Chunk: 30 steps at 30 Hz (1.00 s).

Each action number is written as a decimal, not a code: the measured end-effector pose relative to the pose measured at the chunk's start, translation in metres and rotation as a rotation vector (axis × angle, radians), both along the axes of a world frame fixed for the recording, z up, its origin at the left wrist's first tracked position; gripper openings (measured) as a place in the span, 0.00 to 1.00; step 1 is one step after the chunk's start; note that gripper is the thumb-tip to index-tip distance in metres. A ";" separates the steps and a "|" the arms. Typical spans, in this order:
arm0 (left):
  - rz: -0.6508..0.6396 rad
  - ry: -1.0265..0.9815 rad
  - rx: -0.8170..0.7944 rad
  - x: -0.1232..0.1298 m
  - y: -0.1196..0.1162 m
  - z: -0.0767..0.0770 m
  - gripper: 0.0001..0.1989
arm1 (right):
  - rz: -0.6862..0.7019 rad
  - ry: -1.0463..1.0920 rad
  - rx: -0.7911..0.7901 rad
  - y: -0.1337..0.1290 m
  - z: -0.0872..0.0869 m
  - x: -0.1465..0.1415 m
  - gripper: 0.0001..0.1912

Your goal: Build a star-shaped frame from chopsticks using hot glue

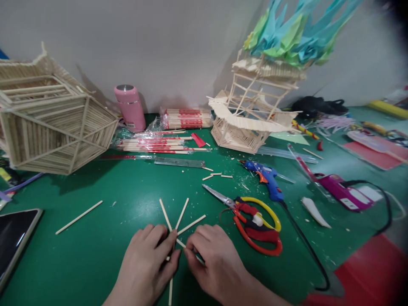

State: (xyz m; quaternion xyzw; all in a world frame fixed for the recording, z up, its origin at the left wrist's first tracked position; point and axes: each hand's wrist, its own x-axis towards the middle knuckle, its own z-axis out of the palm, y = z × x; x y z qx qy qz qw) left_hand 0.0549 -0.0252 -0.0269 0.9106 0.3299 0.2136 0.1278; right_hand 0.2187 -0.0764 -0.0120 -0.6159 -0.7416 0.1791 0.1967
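Note:
Several thin wooden sticks lie on the green table, spread like spokes from one centre. My left hand covers part of that centre, its fingers curled and its index fingertip pressing where the sticks meet. Another stick points down toward me from beneath this hand. On the right side of the fan, my right hand pinches a short wooden stick between thumb and fingers. How the sticks join is hidden under my left fingers. One loose stick rests apart at the left.
Scissors lie close to my right hand, with a blue glue gun and its cord beyond. Two stick models, a domed frame and a paper-topped tower, stand behind. A pink flask, packed sticks and a tablet-like device surround the area.

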 end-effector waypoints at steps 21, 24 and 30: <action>-0.017 0.010 -0.010 0.002 0.001 0.002 0.09 | 0.037 -0.082 0.013 0.001 -0.001 0.001 0.08; -0.018 0.005 -0.028 0.001 0.000 0.002 0.09 | 0.016 -0.072 0.013 0.002 -0.001 0.000 0.07; 0.004 0.006 -0.024 0.000 -0.001 0.000 0.09 | 0.024 -0.032 0.024 0.001 0.002 0.001 0.07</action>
